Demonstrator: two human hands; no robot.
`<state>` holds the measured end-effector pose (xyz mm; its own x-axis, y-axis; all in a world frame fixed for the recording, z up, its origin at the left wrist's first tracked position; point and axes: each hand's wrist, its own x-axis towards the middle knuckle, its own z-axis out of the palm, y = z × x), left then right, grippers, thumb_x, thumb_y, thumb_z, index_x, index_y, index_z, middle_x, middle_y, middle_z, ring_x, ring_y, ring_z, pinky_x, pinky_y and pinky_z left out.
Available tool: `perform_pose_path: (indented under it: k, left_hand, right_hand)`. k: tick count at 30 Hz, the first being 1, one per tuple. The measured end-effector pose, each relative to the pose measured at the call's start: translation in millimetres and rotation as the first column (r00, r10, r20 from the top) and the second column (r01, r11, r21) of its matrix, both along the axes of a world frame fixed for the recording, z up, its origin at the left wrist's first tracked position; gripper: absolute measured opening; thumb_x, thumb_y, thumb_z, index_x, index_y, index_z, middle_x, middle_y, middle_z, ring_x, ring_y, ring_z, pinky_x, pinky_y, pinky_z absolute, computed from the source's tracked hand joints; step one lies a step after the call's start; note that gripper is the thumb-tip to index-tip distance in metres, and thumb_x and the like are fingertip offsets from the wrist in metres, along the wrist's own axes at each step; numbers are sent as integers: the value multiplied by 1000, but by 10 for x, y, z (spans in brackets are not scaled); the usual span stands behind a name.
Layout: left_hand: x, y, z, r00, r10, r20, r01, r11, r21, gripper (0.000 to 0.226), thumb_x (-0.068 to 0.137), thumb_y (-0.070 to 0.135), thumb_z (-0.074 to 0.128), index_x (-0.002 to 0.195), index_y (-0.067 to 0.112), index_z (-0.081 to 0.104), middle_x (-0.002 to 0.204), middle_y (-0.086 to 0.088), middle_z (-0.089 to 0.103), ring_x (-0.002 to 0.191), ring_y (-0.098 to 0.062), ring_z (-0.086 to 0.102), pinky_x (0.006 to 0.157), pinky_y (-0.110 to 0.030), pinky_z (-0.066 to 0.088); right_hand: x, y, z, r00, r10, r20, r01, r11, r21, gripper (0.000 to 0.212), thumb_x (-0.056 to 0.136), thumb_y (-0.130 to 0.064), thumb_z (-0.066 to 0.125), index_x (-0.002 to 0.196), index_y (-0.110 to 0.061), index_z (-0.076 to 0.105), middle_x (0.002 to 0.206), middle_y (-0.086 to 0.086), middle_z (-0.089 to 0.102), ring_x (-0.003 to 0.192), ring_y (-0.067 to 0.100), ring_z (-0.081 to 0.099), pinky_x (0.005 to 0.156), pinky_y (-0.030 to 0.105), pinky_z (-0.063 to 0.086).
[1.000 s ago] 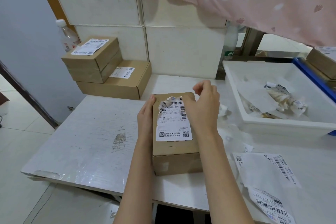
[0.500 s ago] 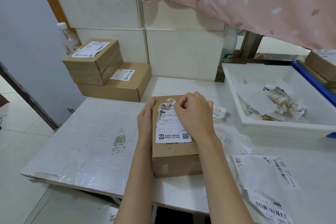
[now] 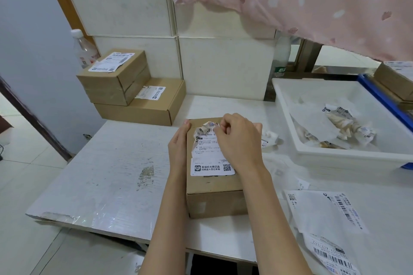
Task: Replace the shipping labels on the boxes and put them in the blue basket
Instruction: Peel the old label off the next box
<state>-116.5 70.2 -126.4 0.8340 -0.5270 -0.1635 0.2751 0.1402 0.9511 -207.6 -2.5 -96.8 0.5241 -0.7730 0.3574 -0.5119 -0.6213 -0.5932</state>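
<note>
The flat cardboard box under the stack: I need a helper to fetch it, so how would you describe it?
At the white table's far left corner, by the tiled wall, two brown cardboard boxes are stacked. It is the lower, wider, flat cardboard box; unlike the taller box above, its white label is half covered.

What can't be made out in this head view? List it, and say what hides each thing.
- Blue basket: only one rim shows; the white tray and the right edge hide the rest.
- Old label on the box: its far right part lies under the right hand.
- Box's left side: covered by the left hand.
- New labels: cut off by the bottom edge.
</note>
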Motion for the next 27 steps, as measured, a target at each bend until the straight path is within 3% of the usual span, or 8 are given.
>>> perform_pose_path:
  k: [7,12,15,20,23,27]
  left_hand:
    - [6,-6,-2,1000,-3,3,3,1000,-2,28,98,31,56,72,20,56,51,13,54,45,0,50,45,-12,40]
    - [-4,9,16,1000,0,-21,-1,1000,-25,20,98,29,56,82,22,66,62,9,65,52,0,60,48,-11,44]
    - [-10,0,26,1000,3,-23,-4,999,-34,18,98,28,56,83,25,64,59,15,68,52,6,62,49,-8,45]
    - [-4,2,17,1000,-1,-23,0,999,-49,20,98,27,56,80,23,64,56,16,67,52,5,61,49,-9,45]
    - [11,-9,-13,1000,7,-25,-8,999,-34,23,97,29,58,77,19,64,56,12,62,49,1,57,47,-11,42]
    - [31,-30,-47,1000,2,-20,-3,1000,-26,20,97,31,58,82,21,67,65,8,57,55,-1,52,47,-11,40]
  right_hand:
    - [-13,5,-13,992,91,91,-93,996,17,26,89,-20,59,66,-18,46,62,-8,41,64,11,44,79,28,22]
    - [2,13,-20,995,8,99,-13,999,49,32,83,-38,69,79,-20,43,82,-10,44,75,13,45,81,31,27]
    - [6,14,-16,993,-74,87,70,996,53,30,84,-35,67,86,-19,41,88,-8,44,78,16,44,80,32,27]
    - [-19,36,-21,982,-171,-84,174,984,37,23,84,-37,58,70,-20,54,80,-6,53,83,19,51,81,34,22]
    - [-22,46,-10,996,-75,-47,75,997,-10,26,88,-27,55,64,-18,50,72,-7,46,82,19,48,76,32,17]
    - [-38,33,5,999,-27,42,24,997,69,31,88,-32,61,62,-23,48,67,-9,41,83,15,47,78,31,18]
